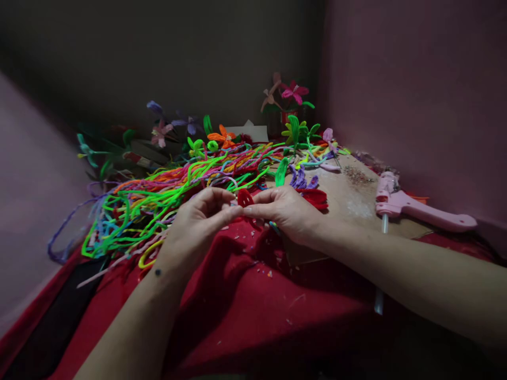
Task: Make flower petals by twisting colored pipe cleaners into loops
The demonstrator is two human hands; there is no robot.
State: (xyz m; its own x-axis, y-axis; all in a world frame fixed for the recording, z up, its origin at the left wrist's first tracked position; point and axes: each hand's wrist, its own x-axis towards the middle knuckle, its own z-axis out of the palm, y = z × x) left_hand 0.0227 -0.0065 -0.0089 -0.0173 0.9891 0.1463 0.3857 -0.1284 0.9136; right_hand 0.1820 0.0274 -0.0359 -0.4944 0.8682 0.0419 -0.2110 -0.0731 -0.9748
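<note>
Between my two hands is a small red pipe-cleaner petal (245,198), standing up above my meeting fingertips. My left hand (206,211) pinches it from the left with thumb and forefinger. From the other side, my right hand (283,208) grips it between thumb and fingers. The petal's lower end is hidden by the fingertips. Just beyond my right hand lie more red petals (315,199), curled purple pipe-cleaner pieces (303,178) and a green leaf-shaped loop (281,171).
Loose coloured pipe cleaners (174,184) are heaped at the left. A pink glue gun (428,208) with a clear stick lies right, beside a cardboard sheet (348,195). Finished flowers (293,92) stand behind. A black strip (55,316) and scraps lie on the red cloth (253,311).
</note>
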